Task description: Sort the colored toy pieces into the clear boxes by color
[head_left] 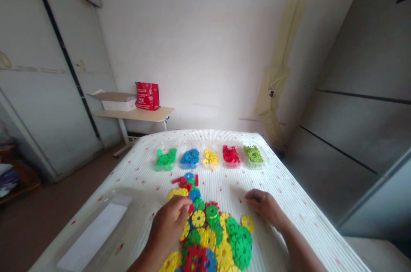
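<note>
A pile of flat plastic snowflake discs (221,237), yellow, green, blue and red, lies on the white table (289,186) right in front of me. My left hand (168,225) rests on the pile's left edge, its fingers curled down onto a yellow and a red disc. Whether it grips one is hidden. My right hand (265,205) lies on the table just right of the pile, fingers bent and pressed together, nothing visible in them. A few loose discs (186,181) lie beyond the pile.
Several clear trays stand in a row at the far side: green (166,159), blue (190,158), yellow (210,157), red (231,155), light green (253,154). A clear lid (93,233) lies at the left. A side table with a red bag (147,96) stands behind.
</note>
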A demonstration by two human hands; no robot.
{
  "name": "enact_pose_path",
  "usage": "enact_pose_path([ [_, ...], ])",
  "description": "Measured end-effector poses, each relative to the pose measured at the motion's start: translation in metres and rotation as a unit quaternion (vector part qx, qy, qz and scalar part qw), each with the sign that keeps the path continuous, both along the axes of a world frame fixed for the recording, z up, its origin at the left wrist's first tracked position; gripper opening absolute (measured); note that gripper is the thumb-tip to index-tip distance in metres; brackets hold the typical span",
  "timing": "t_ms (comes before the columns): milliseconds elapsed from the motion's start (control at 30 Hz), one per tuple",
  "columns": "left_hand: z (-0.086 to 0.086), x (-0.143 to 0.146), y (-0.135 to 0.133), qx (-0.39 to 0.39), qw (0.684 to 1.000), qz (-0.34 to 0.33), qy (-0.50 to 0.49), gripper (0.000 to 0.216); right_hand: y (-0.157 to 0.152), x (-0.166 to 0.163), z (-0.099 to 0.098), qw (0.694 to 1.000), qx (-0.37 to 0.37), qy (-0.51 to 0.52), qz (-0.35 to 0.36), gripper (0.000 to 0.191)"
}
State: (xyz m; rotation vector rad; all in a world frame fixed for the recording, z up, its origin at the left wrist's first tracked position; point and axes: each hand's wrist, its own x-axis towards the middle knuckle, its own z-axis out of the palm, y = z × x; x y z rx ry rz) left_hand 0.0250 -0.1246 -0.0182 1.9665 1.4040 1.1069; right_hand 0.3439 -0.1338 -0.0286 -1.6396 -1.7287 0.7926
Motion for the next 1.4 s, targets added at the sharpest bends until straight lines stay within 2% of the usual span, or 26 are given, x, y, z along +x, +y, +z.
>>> enact_pose_path([
  [67,-0.016,-0.021,-0.013,0.082,0.995,0.035,0.047,0.022,-0.008,-0.002,0.008,0.995,-0.038,0.054,0.069,0.028],
  [133,-0.031,-0.036,-0.021,0.139,0.985,0.071,0.074,0.021,-0.019,-0.007,0.016,0.990,-0.056,0.065,0.114,0.032],
  [267,-0.045,-0.049,-0.025,0.178,0.975,0.101,0.092,0.021,-0.044,-0.026,0.028,0.988,-0.058,0.014,0.144,0.035],
  [433,-0.045,-0.042,-0.023,0.170,0.975,0.111,0.085,0.023,-0.060,-0.046,0.026,0.988,-0.057,-0.089,0.112,0.053],
  [833,-0.045,-0.041,-0.021,0.153,0.981,0.103,0.058,0.022,-0.059,-0.050,0.009,0.986,-0.031,-0.113,0.115,0.055],
  [1000,-0.044,-0.041,-0.019,0.151,0.982,0.104,0.055,0.023,-0.062,-0.055,0.012,0.988,-0.014,-0.114,0.105,0.042],
  [1167,-0.048,-0.043,-0.018,0.155,0.981,0.098,0.057,0.023,-0.066,-0.059,0.024,0.992,-0.033,-0.048,0.113,0.022],
  [1400,-0.048,-0.043,-0.018,0.153,0.983,0.093,0.045,0.022,-0.058,-0.047,0.027,0.985,-0.057,0.120,0.110,0.015],
])
